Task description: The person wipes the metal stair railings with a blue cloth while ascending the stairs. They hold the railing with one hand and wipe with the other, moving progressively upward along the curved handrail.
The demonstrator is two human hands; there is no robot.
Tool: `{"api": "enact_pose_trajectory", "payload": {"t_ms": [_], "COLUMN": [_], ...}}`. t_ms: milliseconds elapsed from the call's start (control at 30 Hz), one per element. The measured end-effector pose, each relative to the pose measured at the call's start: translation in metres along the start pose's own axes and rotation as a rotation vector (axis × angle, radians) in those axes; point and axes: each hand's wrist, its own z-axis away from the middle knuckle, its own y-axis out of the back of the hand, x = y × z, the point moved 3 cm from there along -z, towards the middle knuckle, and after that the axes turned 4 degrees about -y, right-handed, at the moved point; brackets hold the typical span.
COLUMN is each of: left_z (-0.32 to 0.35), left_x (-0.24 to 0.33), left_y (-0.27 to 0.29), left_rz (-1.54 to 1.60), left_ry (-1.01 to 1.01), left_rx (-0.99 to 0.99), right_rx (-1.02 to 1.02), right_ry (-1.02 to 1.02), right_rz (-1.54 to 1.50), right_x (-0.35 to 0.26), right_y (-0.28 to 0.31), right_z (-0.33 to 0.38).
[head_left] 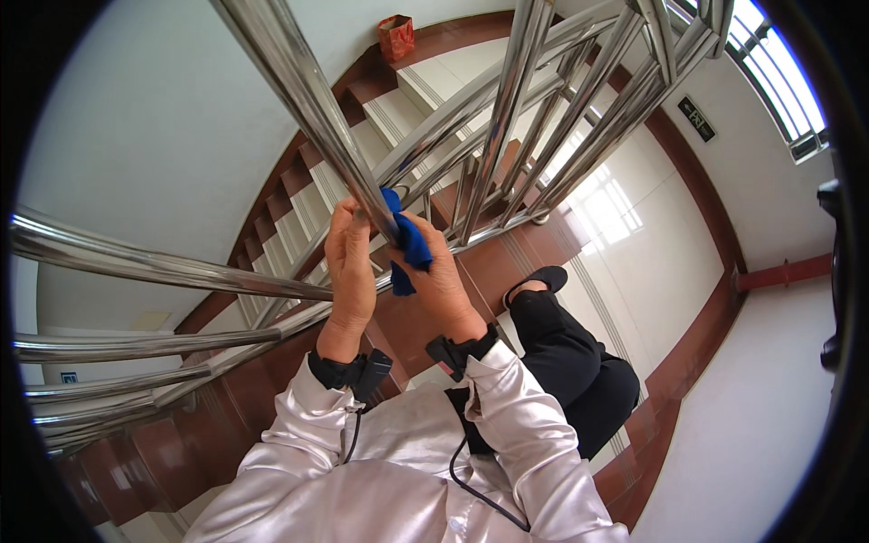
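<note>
Both hands, left [351, 262] and right [444, 281], apparently clench blue cloth [409, 242] on steel rail [312, 109]; red bag [396, 36] upstairs.

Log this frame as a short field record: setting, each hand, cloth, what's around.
setting: indoor stairwell, seen from above
left hand: fingers closed around slanted steel rail, no cloth in it
right hand: grips blue cloth, pressing it against the same rail
cloth: bunched, wrapped partly round the rail
wrists: black bands with cables, over pale satin sleeves
nearby: steel balusters, white steps with red-brown edging, red bag on a far step
</note>
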Motion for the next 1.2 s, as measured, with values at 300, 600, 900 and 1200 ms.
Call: {"api": "enact_pose_trajectory", "payload": {"t_ms": [300,600,900,1200], "left_z": [0.000,0.002,0.005,0.005], "left_x": [0.001,-0.004,-0.003,0.007], "left_y": [-0.001,-0.010,-0.006,0.001], "left_rz": [-0.006,-0.086,-0.166,-0.233], "left_ry": [0.019,-0.014,0.000,-0.110], "left_rx": [0.016,-0.020,-0.054,-0.050], "right_rx": [0.267,0.362,0.351,0.452], "right_ry": [-0.569,-0.111,0.122,0.030], "right_rz": [-0.737,-0.284,0.315,0.284], "right_x": [-0.057,-0.123,-0.122,-0.024], "right_y": [0.067,0.113,0.100,0.080], "right_z": [0.014,-0.017,-0.071,-0.080]}}
